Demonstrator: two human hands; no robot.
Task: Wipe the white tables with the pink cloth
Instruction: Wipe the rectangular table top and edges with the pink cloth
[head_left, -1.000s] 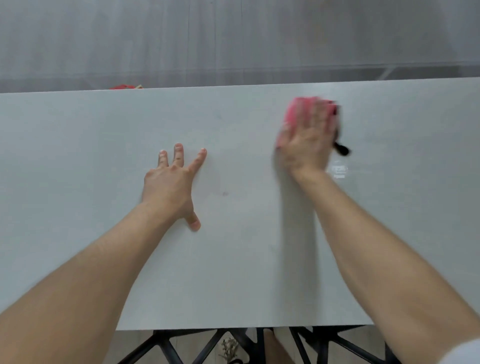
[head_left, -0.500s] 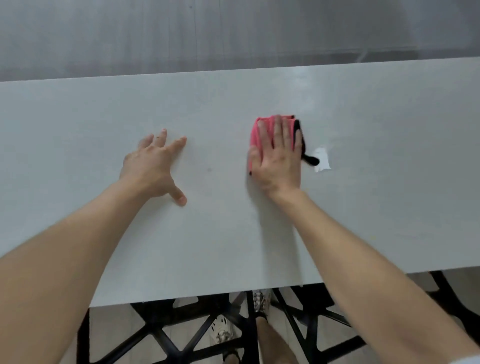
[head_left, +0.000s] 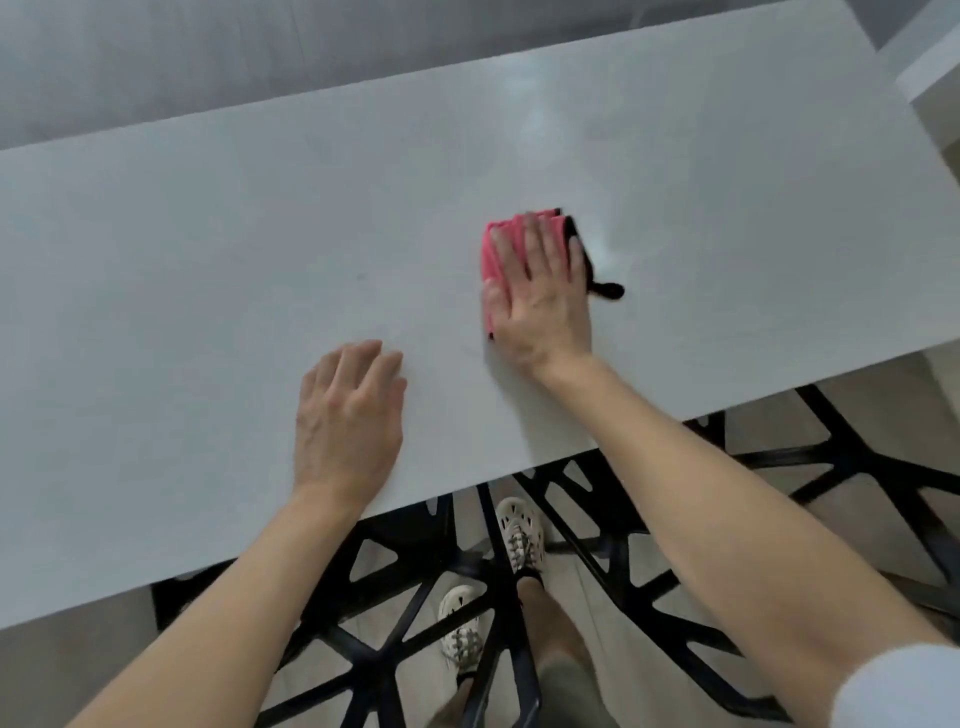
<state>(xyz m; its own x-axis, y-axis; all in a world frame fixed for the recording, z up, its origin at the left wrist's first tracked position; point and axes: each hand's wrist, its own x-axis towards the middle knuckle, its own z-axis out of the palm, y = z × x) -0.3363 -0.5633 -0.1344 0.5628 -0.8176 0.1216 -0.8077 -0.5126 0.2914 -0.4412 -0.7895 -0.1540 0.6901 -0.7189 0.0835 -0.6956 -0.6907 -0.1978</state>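
A folded pink cloth (head_left: 491, 248) with a black edge and a black loop lies on the white table (head_left: 208, 249), right of centre. My right hand (head_left: 540, 291) presses flat on the cloth with straight fingers, covering most of it. My left hand (head_left: 349, 415) rests palm down on the bare tabletop near the front edge, left of the cloth and apart from it, fingers relaxed.
The table's black lattice frame (head_left: 571, 519) and my feet in pale shoes (head_left: 519, 535) show below the front edge. A second white surface (head_left: 930, 78) stands at the far right. Grey floor lies beyond the far edge.
My right hand has drawn the cloth back from the far part of the table toward the front edge. My left hand has slid back to the front edge. The view has tilted.
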